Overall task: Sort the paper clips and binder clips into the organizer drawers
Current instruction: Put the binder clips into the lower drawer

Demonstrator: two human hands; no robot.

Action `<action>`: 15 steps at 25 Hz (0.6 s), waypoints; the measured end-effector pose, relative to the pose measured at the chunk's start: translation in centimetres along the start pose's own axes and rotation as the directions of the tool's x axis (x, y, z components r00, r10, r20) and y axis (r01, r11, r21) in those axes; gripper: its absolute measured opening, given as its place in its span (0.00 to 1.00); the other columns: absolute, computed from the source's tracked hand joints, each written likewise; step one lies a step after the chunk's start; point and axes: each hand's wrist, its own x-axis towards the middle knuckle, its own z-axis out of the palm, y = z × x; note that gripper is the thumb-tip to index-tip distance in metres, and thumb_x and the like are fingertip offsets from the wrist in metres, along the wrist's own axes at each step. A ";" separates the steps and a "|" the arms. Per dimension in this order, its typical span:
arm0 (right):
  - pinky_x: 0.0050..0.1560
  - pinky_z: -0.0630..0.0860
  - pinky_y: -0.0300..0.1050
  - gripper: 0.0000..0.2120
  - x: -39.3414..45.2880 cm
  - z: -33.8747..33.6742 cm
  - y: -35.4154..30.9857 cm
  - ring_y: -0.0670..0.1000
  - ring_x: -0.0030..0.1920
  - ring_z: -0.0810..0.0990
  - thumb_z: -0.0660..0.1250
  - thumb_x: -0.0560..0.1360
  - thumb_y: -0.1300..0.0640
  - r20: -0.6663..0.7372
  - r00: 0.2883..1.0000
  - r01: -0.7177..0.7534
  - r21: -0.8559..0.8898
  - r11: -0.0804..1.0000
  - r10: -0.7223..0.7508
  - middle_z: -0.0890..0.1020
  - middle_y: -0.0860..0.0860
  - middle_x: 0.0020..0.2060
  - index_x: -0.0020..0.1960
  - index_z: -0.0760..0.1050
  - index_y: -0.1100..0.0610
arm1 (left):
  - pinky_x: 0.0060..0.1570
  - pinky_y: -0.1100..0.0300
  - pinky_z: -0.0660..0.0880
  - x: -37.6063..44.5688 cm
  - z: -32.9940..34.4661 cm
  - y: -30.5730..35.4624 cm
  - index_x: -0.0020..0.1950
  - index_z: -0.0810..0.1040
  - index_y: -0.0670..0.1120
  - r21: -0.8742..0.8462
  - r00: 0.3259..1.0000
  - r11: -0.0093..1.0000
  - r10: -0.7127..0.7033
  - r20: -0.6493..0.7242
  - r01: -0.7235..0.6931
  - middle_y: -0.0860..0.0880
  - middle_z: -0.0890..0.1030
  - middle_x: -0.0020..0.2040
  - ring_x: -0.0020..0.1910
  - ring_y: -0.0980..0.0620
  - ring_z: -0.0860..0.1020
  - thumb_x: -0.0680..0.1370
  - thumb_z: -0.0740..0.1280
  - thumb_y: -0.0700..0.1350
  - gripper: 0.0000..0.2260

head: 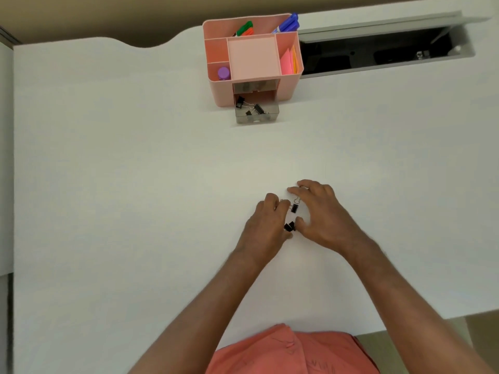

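Head view shows me both hands low on the white bench, gathering the last small black binder clips with silver wire handles. My left hand (266,220) has its fingers curled down, the grip pressed toward one binder clip (289,227) lying between the two thumbs; whether it already pinches that clip I cannot tell. My right hand (318,211) is spread and arched over a second binder clip (294,208), fingertips on the bench beyond it, not closed on anything I can see. That second clip lies with its long axis roughly away from me, its wire handles pointing toward the far edge and its black body nearer me. Well apart, at the far side, stands the pink plastic desk organizer (253,85), its lower clear smoky drawer (256,113) pulled out and already carrying several binder clips. I judge the step to be picking up the remaining binder clips; next I need a firm pinch on each, then a long reach forward to drop them into the open drawer. No paper clips are clearly visible.
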 end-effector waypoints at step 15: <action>0.53 0.78 0.48 0.08 -1.8 2.6 -1.6 0.50 0.52 0.77 0.71 0.76 0.63 -0.089 0.989 -0.095 0.206 0.974 0.115 0.74 0.50 0.52 0.54 0.78 0.54 | 0.40 0.53 0.75 -0.7 0.3 0.5 0.54 0.75 0.44 -0.126 0.993 0.992 -0.039 -0.108 0.026 0.47 0.73 0.53 0.44 0.48 0.74 0.75 0.65 0.35 0.09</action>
